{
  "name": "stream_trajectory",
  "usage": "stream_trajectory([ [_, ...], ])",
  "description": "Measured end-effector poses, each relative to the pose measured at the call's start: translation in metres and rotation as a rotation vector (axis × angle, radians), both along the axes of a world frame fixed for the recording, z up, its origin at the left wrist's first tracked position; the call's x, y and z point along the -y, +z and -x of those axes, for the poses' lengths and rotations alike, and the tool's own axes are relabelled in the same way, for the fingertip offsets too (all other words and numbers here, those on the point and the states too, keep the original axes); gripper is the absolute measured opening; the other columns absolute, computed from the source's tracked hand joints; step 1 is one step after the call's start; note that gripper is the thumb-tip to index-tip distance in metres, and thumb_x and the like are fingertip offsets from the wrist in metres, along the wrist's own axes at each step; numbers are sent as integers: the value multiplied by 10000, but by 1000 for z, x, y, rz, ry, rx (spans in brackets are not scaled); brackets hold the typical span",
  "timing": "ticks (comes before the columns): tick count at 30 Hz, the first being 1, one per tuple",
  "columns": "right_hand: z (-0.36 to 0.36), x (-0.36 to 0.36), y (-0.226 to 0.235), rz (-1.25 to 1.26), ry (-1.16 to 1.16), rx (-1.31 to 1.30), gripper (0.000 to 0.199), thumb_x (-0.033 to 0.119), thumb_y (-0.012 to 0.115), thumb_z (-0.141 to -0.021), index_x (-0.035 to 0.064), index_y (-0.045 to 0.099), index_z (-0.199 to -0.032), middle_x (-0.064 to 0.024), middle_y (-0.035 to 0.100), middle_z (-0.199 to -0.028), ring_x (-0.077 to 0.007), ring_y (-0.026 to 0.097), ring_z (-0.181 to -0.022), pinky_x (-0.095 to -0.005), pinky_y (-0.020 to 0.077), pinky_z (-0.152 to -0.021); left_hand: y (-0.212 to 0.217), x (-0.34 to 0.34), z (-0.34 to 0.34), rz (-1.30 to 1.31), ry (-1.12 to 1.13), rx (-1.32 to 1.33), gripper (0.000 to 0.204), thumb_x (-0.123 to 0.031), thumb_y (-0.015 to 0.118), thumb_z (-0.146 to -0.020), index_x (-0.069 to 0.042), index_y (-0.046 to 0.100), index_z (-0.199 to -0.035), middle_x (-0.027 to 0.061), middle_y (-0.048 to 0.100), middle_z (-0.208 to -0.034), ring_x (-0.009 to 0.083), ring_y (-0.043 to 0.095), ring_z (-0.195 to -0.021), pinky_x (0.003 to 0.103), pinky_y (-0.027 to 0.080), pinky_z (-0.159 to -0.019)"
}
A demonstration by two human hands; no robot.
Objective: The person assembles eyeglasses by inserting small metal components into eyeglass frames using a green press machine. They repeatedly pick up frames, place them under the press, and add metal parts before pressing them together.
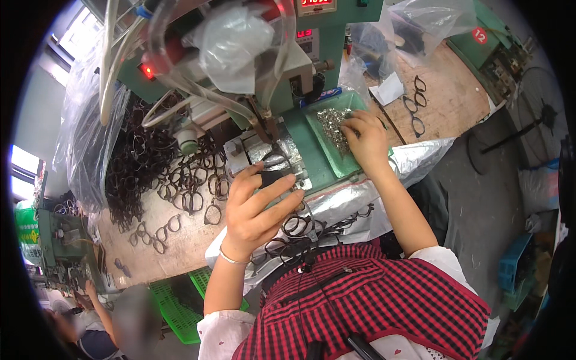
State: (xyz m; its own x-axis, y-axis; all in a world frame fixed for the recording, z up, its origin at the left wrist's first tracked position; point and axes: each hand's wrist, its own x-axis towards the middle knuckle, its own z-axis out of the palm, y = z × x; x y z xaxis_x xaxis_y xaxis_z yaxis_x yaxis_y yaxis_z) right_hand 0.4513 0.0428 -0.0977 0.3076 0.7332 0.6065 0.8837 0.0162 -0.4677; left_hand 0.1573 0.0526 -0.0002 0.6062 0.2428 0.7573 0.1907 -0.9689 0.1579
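My left hand [257, 210] is at the front of a green bench machine [312, 135], its fingers around a dark eyeglass frame [276, 159]. One rim of that frame lies at the metal fixture under the machine's head; my fingers hide the rest. Something black shows between the fingers. Over at the right, my right hand [367, 139] reaches into a green tray [341, 170] with a heap of tiny silvery metal parts [331, 125]. Its fingertips are drawn together at the heap's edge, and what they pinch is too small to make out.
Dark eyeglass frames [141, 156] are piled left of the machine, several more [157, 235] lying on the wooden table. Others [294, 231] rest on silvery sheeting before me. Clear hoses [174, 78] hang overhead. Two frames [415, 105] lie at right. Another person [99, 324] works at lower left.
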Motion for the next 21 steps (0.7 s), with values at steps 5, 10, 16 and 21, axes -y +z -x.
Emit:
stream_trajectory([
  [5,24,-52,2,3,153,205,172,114,664,-851,106,764,-990,-130,701,-972,-342,672,-952,-478,536,-818,0,7,6,62,0,-14,317,-123,813,-762,-133,780,-1077,64,732,-1202,266,585,-890,506,541,-983],
  [10,2,-12,-10,135,-3,290,177,136,739,-835,68,731,-998,-152,686,-1129,-375,662,-1018,-469,532,-868,-27,59,42,133,284,79,425,-86,790,-806,-110,710,-1224,106,690,-1309,328,634,-1126,512,489,-1060],
  [16,-11,8,7,87,78,53,143,129,685,-928,27,731,-1017,-149,714,-1054,-358,660,-1014,-420,505,-898,-45,21,232,192,1186,282,345,-93,697,-917,-61,670,-1260,112,696,-1196,284,612,-1106,407,465,-990],
  [21,-14,-16,-3,119,28,79,168,138,665,-916,30,745,-1015,-183,715,-1024,-381,661,-974,-471,509,-880,-62,-19,378,184,1334,-419,436,-7,628,-872,-72,656,-1303,169,682,-1148,397,595,-1121,471,475,-989],
])
